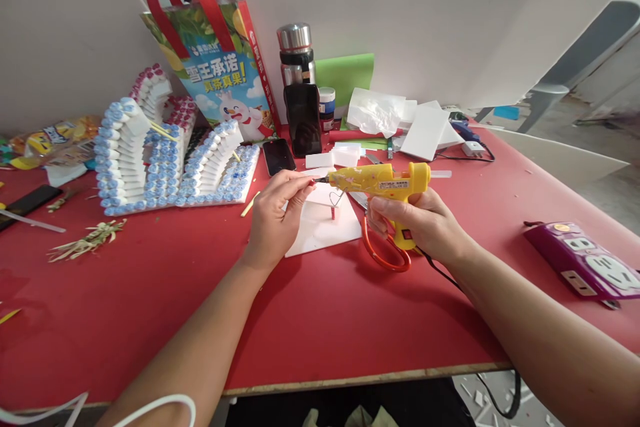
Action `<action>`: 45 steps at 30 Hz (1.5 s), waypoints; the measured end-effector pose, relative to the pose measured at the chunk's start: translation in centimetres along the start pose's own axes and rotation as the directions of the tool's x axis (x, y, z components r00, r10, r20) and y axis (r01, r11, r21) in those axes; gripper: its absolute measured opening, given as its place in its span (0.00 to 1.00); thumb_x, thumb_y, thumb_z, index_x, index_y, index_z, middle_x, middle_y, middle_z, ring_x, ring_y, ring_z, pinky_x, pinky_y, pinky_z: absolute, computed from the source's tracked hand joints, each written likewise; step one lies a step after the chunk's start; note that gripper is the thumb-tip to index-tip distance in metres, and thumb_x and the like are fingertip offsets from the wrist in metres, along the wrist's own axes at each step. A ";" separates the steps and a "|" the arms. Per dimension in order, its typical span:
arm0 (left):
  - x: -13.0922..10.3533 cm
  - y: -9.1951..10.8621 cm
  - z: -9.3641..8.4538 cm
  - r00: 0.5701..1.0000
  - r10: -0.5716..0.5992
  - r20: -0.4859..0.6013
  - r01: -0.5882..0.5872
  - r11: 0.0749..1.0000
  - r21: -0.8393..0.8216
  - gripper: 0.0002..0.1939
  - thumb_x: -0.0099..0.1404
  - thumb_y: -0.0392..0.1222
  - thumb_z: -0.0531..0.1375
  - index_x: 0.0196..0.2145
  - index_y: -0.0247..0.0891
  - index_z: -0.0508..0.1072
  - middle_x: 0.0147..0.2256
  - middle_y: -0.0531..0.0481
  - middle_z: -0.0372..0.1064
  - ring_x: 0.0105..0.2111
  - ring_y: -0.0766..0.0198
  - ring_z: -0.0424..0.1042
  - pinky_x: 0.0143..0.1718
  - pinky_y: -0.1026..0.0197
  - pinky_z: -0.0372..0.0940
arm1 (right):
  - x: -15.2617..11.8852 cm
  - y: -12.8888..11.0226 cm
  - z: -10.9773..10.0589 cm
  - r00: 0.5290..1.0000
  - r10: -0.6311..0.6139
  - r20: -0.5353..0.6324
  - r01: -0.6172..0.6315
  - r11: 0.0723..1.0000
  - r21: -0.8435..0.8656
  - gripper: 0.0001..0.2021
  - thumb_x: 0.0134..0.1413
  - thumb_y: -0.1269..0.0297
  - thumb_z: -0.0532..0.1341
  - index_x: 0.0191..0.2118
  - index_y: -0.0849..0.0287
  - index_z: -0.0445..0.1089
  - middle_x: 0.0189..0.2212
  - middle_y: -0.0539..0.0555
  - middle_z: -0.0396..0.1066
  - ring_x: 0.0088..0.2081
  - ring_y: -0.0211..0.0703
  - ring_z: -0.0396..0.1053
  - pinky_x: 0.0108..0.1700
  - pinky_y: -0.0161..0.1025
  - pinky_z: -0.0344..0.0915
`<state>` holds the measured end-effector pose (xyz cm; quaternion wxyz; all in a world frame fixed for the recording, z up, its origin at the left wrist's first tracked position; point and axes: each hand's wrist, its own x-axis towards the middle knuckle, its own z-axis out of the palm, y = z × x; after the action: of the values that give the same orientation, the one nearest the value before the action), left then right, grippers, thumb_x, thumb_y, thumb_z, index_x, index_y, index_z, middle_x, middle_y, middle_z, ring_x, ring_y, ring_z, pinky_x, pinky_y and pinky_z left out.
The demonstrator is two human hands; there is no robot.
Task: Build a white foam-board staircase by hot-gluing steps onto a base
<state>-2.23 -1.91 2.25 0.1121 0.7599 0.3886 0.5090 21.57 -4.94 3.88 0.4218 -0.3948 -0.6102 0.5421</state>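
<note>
My right hand [420, 219] is wrapped round the handle of a yellow glue gun [375, 179], whose dark nozzle points left. At the nozzle tip, my left hand [281, 210] pinches a small red piece [313, 181] between thumb and fingertips. Below them a white board [325, 230] lies on the red table, with a small white platform and a short red post [333, 213] on it. Scissors with orange-red handles [383, 260] rest under the glue gun.
Blue-and-white structures [150, 180] stand at the left by a printed bag [225, 73]. Behind are a steel flask [295, 47], an upright phone [303, 120], a flat phone [279, 157] and white foam pieces [425, 130]. A purple power strip [585, 260] lies right.
</note>
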 end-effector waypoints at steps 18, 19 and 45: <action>0.0 -0.1 0.1 1.000 0.009 0.002 -0.009 1.000 0.002 0.07 0.71 0.36 0.60 0.40 0.38 0.79 0.38 0.47 0.74 0.38 0.64 0.73 0.40 0.62 0.67 | 0.0 0.1 0.1 1.000 -0.016 0.009 0.016 1.000 0.010 0.20 0.64 0.52 0.62 0.24 0.59 0.67 0.21 0.50 0.65 0.25 0.38 0.62 0.29 0.40 0.57; 0.0 -0.1 0.1 1.000 0.011 0.001 -0.011 1.000 0.003 0.07 0.71 0.37 0.60 0.40 0.38 0.79 0.38 0.47 0.74 0.37 0.64 0.73 0.40 0.62 0.67 | 0.0 0.0 0.1 1.000 -0.017 0.010 0.017 1.000 0.013 0.20 0.64 0.53 0.62 0.24 0.59 0.66 0.21 0.50 0.64 0.25 0.38 0.62 0.29 0.40 0.57; 1.4 1.7 -0.8 0.634 -0.632 0.446 0.582 0.011 -0.813 0.03 0.60 0.35 0.70 0.32 0.33 0.80 0.35 0.49 0.72 0.27 0.75 0.67 0.26 0.70 0.64 | -0.9 0.1 0.9 0.961 -0.274 0.030 0.268 0.902 -0.340 0.11 0.62 0.53 0.62 0.33 0.53 0.66 0.28 0.52 0.63 0.28 0.42 0.59 0.34 0.44 0.63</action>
<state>-1.84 -2.29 4.53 0.7128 0.3000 0.3191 0.5478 21.03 -6.03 3.69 0.4238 -0.3781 -0.7398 0.3608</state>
